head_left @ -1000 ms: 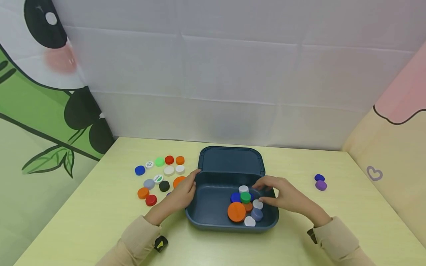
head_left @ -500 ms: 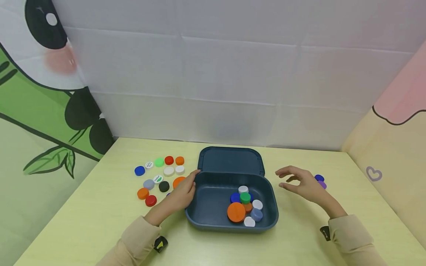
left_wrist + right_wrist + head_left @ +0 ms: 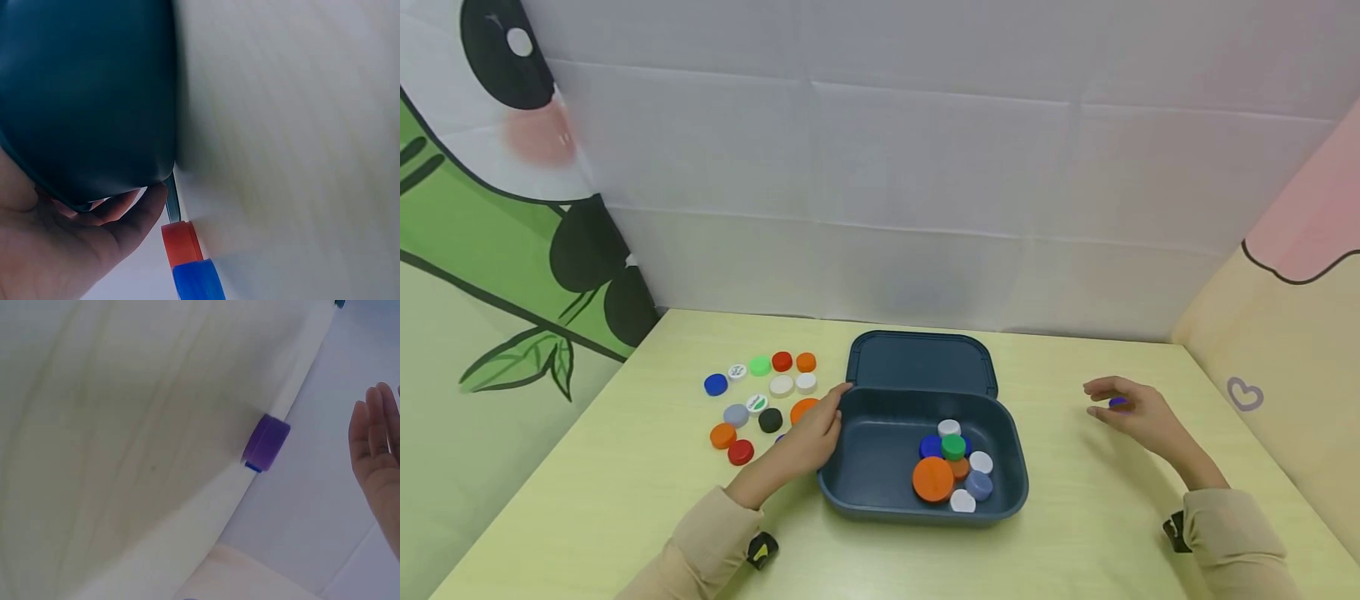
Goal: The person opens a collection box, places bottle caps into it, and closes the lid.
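My left hand (image 3: 805, 437) grips the left wall of a dark blue plastic box (image 3: 868, 462). In the left wrist view its fingers (image 3: 140, 215) curl round the box's side. Inside the box lie several bottle caps, among them a large orange cap (image 3: 933, 479) and a green cap (image 3: 953, 447). At the right, my right hand (image 3: 1142, 421) hovers with fingers parted, holding nothing. A blue cap (image 3: 1117, 403) shows between its thumb and fingers. The purple cap (image 3: 267, 442) stands out in the right wrist view; the hand hides it from the head view.
Behind the box lies its dark blue lid (image 3: 921, 362). Several loose caps cover the table's left side, including a black cap (image 3: 771, 419) and a red cap (image 3: 741, 452). A pale cloth wall (image 3: 917, 208) rises at the table's back edge.
My right hand has left the inside of the box and travelled right, to over the blue and purple caps. The left hand and the box have kept their places.
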Motion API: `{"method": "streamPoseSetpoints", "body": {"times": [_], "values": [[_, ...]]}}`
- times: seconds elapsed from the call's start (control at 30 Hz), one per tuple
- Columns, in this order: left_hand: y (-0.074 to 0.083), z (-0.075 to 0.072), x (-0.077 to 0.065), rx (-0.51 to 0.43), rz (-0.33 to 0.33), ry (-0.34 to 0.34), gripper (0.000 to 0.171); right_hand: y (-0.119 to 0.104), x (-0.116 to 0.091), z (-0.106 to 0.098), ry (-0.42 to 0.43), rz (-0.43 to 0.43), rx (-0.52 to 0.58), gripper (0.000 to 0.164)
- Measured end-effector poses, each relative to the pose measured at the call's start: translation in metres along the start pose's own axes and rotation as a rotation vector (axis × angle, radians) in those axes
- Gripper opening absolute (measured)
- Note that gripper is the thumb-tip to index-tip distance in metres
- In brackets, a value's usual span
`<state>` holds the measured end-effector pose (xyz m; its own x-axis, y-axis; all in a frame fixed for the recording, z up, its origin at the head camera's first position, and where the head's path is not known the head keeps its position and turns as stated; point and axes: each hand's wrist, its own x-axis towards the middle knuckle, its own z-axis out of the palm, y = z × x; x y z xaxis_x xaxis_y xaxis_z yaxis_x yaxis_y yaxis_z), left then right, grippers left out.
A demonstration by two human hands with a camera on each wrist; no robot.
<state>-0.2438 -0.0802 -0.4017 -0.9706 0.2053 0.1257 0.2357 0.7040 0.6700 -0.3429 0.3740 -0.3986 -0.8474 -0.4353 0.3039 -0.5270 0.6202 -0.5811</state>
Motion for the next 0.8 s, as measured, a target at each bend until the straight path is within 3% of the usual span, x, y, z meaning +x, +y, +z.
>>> {"method": "streamPoseSetpoints", "body": {"times": [0.2,0.4,0.8], "values": [[0.001,0.0,0.0,-0.001,-0.005,0.001,0.044,0.016,-0.011,-0.013,-0.026,0.086,0.058,0.031],[0.001,0.0,-0.001,0.0,-0.01,0.002,0.044,0.028,-0.015,-0.021,0.003,0.095,-0.046,0.029],[0.001,0.0,0.0,-0.001,-0.003,0.005,0.044,0.041,-0.015,-0.025,-0.079,0.187,-0.107,0.027]]}}
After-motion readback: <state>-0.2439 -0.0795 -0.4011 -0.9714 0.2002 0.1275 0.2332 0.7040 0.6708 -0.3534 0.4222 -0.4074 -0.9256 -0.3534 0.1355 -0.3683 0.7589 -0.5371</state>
